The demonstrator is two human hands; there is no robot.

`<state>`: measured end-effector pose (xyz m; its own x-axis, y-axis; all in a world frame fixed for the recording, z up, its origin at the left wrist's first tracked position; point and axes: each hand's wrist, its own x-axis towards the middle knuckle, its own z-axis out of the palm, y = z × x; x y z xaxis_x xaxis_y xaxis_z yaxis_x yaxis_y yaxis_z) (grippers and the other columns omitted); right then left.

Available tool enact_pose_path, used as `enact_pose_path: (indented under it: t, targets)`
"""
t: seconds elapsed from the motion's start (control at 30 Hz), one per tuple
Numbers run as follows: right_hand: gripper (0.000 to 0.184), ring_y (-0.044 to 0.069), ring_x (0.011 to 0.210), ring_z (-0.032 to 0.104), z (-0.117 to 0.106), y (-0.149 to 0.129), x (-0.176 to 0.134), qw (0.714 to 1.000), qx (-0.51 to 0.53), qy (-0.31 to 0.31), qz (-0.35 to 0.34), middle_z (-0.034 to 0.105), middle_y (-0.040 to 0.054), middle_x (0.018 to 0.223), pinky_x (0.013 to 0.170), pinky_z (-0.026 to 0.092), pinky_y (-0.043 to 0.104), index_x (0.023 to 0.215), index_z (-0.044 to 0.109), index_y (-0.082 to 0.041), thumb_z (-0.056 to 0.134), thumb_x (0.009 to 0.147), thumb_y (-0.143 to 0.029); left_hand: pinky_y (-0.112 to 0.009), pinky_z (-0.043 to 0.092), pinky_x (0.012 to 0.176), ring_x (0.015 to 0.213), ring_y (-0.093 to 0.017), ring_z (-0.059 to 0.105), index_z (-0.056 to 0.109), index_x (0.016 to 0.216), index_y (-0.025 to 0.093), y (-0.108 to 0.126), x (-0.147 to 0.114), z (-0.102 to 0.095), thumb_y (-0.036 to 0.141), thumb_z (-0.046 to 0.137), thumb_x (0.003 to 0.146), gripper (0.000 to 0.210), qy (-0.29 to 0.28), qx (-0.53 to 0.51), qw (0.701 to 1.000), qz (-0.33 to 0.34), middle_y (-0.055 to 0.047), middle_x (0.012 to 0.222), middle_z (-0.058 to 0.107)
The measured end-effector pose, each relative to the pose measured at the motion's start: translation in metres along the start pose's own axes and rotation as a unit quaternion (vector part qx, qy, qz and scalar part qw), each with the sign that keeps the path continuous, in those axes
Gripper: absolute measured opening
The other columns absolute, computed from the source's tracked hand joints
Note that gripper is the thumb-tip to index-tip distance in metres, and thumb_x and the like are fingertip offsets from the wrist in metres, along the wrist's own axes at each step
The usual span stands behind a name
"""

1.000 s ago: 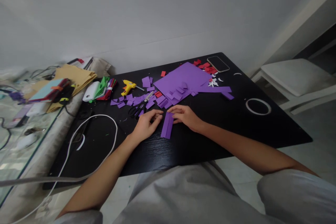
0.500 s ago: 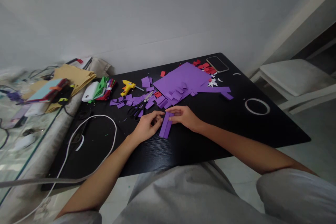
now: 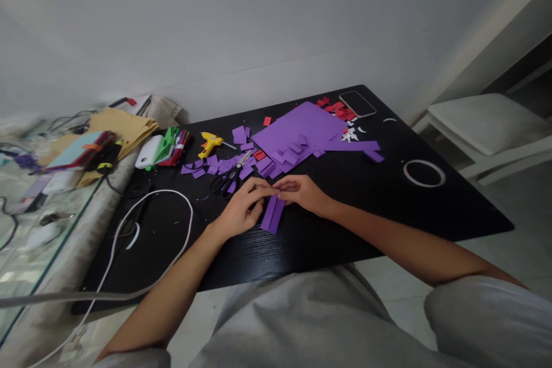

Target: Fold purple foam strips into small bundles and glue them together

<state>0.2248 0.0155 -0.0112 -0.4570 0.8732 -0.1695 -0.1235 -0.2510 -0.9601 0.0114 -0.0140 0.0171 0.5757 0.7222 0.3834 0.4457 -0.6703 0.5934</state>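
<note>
A purple strip, paper or foam sheet (image 3: 271,218), with a lengthwise line or fold down it, lies slanted near the front of the black table. My right hand (image 3: 305,194) pinches its far end between thumb and fingers. From the other side, my left hand (image 3: 244,207) has its index finger across that same end, its thumb by the strip's left edge. Fingertips of both hands meet there and hide the end. Just beyond my left hand lie black-handled scissors (image 3: 233,175), among small cut purple pieces (image 3: 224,165).
Behind my hands is a large purple sheet (image 3: 302,121) with cut squares on it. A yellow glue gun (image 3: 210,144), red scraps (image 3: 336,108), a phone (image 3: 357,103) and a white ring (image 3: 424,173) lie around. A white cable (image 3: 190,213) loops at left.
My left index finger has moved right, over the strip's far end to my right fingertips. The strip's near end has shifted slightly toward me.
</note>
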Motion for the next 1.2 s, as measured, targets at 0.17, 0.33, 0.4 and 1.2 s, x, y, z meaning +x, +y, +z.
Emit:
enact_pose_path:
  t: [0.17, 0.33, 0.4, 1.2]
  targets:
    - [0.030, 0.016, 0.075, 0.071, 0.000, 0.001, 0.000, 1.000, -0.002, -0.017, 0.009, 0.075, 0.0042, 0.084, 0.065, 0.060, 0.025, 0.093, 0.073, -0.014, 0.083, 0.066, -0.021, -0.039, 0.052, 0.097, 0.112, -0.020, 0.056, 0.070, 0.112, 0.026, 0.005, 0.000, 0.000, -0.002, 0.048, 0.084, 0.046, -0.039, 0.009, 0.999, 0.026, -0.009, 0.124, 0.051]
    - [0.031, 0.015, 0.073, 0.070, 0.000, 0.001, -0.001, 0.999, -0.017, -0.043, -0.008, 0.074, 0.0024, 0.082, 0.062, 0.058, 0.024, 0.097, 0.070, -0.016, 0.078, 0.068, -0.021, -0.037, 0.054, 0.092, 0.103, -0.019, 0.058, 0.070, 0.105, 0.024, 0.006, -0.001, 0.000, 0.005, 0.054, 0.087, 0.031, -0.054, 0.016, 0.998, 0.012, -0.009, 0.118, 0.053]
    - [0.030, 0.014, 0.071, 0.069, 0.000, 0.001, -0.001, 0.998, -0.026, -0.054, -0.023, 0.073, 0.0015, 0.082, 0.061, 0.056, 0.023, 0.099, 0.069, -0.017, 0.076, 0.069, -0.020, -0.035, 0.054, 0.091, 0.103, -0.019, 0.059, 0.069, 0.104, 0.023, 0.007, -0.001, 0.000, 0.006, 0.054, 0.088, 0.028, -0.060, 0.013, 0.998, 0.012, -0.009, 0.117, 0.054]
    - [0.026, 0.020, 0.078, 0.073, -0.006, -0.003, 0.002, 0.992, -0.100, 0.037, -0.073, 0.077, 0.0053, 0.081, 0.078, 0.058, 0.033, 0.089, 0.076, -0.015, 0.081, 0.069, -0.032, -0.032, 0.053, 0.081, 0.087, -0.017, 0.062, 0.054, 0.119, 0.020, -0.005, -0.005, 0.003, 0.009, 0.053, 0.082, 0.039, 0.047, -0.001, 0.995, -0.084, -0.006, 0.100, 0.062]
